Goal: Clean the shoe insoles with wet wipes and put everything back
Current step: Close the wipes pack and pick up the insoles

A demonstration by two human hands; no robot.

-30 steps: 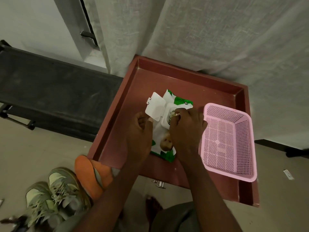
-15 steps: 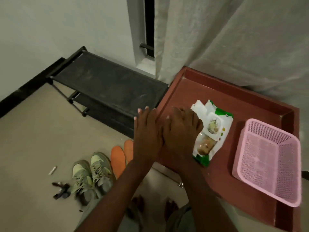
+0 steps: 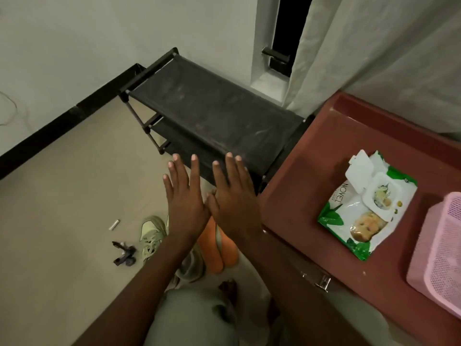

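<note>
A beige floor (image 3: 74,196) runs along a pale wall with a dark skirting, and a black two-tier shoe rack (image 3: 212,116) stands against it beside a curtain (image 3: 374,58).

Both hands hang in the air above the floor, palms down, holding nothing. The left hand (image 3: 185,203) has its fingers straight and spread; the right hand (image 3: 234,203) lies just beside it, fingers likewise straight, the thumbs close together or perhaps touching.

Directly beneath them lie two orange insoles (image 3: 219,248) side by side on the floor, partly hidden by the wrists. Just left of these sit the grey-green sneakers (image 3: 152,236), also partly covered (only one shows clearly). Farther left are a small white scrap (image 3: 114,224) and a dark bit of clutter (image 3: 124,253).

To the right, on the reddish-brown table (image 3: 311,196), the wet wipes pack (image 3: 366,208) lies with its white flip lid open. A pink basket (image 3: 441,253) stands near it at the edge of view.

No wipe shows in either hand, so the cleaning step itself does not look begun; the lid standing open suggests the pack is ready. The next move probably calls for reaching down to lift an insole, and drawing a wipe from the open pack before rubbing the insole surface.
</note>
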